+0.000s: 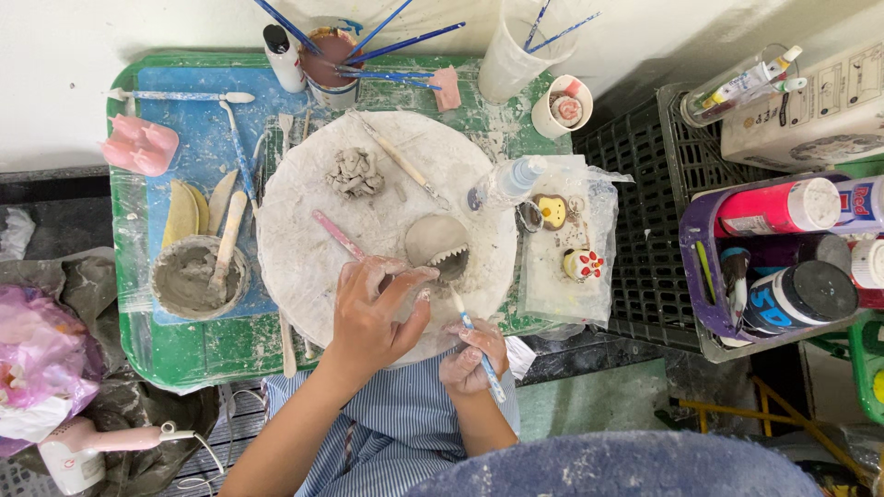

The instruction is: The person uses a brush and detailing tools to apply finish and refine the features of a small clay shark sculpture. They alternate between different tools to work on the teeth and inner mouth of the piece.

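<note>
From up here I see my left hand just below the middle of the frame, fingers curled loosely and resting on the near edge of the round white board; its fingertips reach toward the small grey clay piece with a jagged, toothed rim, which sits on the board right of centre. Whether those fingers actually grip anything I cannot tell. My right hand, lower and a little to the right, is closed around a blue-handled brush, whose tip points up toward the toothed clay piece and ends just beside it.

A pink-handled tool lies on the board left of the clay piece, and a crumpled lump of grey clay sits nearer the board's top. A wooden-handled tool lies slantwise beside it. The board rests on a green desk smeared with clay.

At the left of the frame a grey bowl of slip holds a wooden stick. At the top, a cup of blue brushes stands by a white bottle. Right of the board, two small painted figures lie on a clear plastic sheet.
</note>
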